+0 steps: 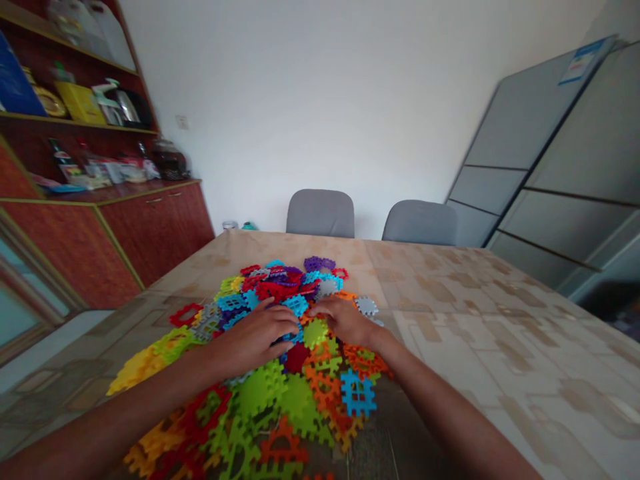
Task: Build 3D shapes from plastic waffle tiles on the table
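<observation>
A wide pile of plastic interlocking puzzle blocks (300, 393) with toothed edges lies in front of me, in lime, orange, red, blue, yellow, purple and grey. Over its middle rests my left hand (260, 333), fingers apart and reaching toward a blue window block (296, 305). Across from it, my right hand (345, 321) is closed, its fingers curled down beside a round lime block (315, 333). Whatever those fingertips hold is hidden. A dark red block (297, 358) sits below and between the hands. Nearer my right forearm lies a blue lattice block (358, 394).
The pile spreads over a table with a patterned cover (475, 333). Two grey chairs (320, 213) stand at the far edge, before a white wall. At left is a red-brown cabinet (155, 230) with bottles and a kettle; at right, a grey wardrobe (500, 147).
</observation>
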`<state>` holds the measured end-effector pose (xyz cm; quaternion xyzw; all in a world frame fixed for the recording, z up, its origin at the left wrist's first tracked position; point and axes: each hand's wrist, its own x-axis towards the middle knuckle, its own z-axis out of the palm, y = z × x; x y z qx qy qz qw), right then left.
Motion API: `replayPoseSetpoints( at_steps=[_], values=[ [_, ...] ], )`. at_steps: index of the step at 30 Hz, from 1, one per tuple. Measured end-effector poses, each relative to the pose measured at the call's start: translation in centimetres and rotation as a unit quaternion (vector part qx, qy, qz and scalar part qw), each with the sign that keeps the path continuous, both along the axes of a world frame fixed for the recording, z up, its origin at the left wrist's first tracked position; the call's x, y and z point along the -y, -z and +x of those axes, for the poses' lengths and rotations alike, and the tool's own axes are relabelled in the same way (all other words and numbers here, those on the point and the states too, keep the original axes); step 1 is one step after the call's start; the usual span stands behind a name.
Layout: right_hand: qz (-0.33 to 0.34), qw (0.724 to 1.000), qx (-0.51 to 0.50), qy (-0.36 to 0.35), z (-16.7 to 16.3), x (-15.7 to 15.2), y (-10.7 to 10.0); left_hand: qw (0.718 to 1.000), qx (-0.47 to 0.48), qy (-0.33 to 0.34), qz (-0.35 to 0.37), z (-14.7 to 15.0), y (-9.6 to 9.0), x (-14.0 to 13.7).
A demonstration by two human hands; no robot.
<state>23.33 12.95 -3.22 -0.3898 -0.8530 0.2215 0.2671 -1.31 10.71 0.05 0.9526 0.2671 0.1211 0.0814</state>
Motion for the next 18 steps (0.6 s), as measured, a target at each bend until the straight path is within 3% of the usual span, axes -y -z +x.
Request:
replayPoseSetpoints(
  at_steps=[7, 13, 18],
  values=[
    [-0.020, 0.999, -0.026, 0.029, 3.0, 1.0, -0.8, 1.000, 0.015, 0.013, -0.002, -0.6, 0.0, 1.5],
    [-0.024, 0.999, 0.033, -0.023, 4.0, 4.9, -1.4, 0.996, -0.013, 0.077, -0.034, 2.0, -0.7, 3.7],
    [-0.021, 0.998, 0.060, 0.002, 5.1, 5.8, -0.8, 0.998, -0.021, 0.046, -0.035, 2.6, -0.5, 3.8]
  ],
)
